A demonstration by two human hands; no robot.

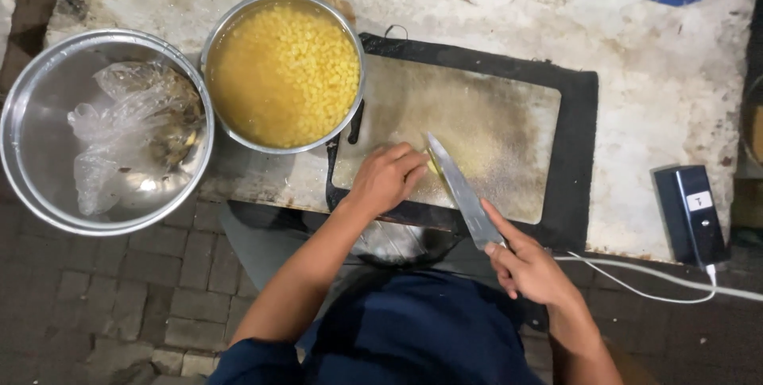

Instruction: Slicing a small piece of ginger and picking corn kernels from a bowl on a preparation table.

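Observation:
My left hand (387, 177) rests on the near left part of a cutting board (493, 119) and pins a small yellow piece, mostly hidden under my fingers. My right hand (526, 266) grips the handle of a large knife (462, 192). The blade runs up and left and its tip lies right beside my left fingers. The board has a pale worn face and a black frame (579, 147).
A metal pot (283, 71) full of yellow diced pieces in liquid stands left of the board. Further left is a metal basin (32, 127) holding a crumpled clear plastic bag (127, 127). A black power bank (691, 212) with a white cable (636, 282) lies at right.

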